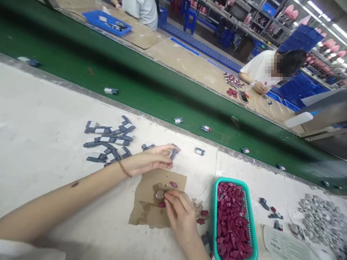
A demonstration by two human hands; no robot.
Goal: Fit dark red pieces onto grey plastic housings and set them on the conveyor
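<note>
So, from my remote seat, I've got the left hand (151, 159) pinching a small dark grey-blue plastic part (174, 154) in its fingers, just past the far edge of a torn brown cardboard sheet (139, 213). My guess is it's pinched like that so one end is left exposed. The right hand (184, 213) has its fingertips bunched at the rim of a small round dish with a shiny grey middle (159, 195); whether there's anything between them, I honestly can't tell. The cardboard's blotched with dark stains, so I reckon it's there to spare the white counter (54, 144) from drips. One little maroon plastic piece (173, 184) sits just beyond the dish. A teal plastic basket (214, 209) full of similar ones stands right of that hand, probably for an easy reach. On the other side, a loose heap of grey-blue parts (108, 141) lies beyond the left forearm, handy for the left hand I'd think. Further off, more parts sit spaced out along a long green belt (151, 94).
</note>
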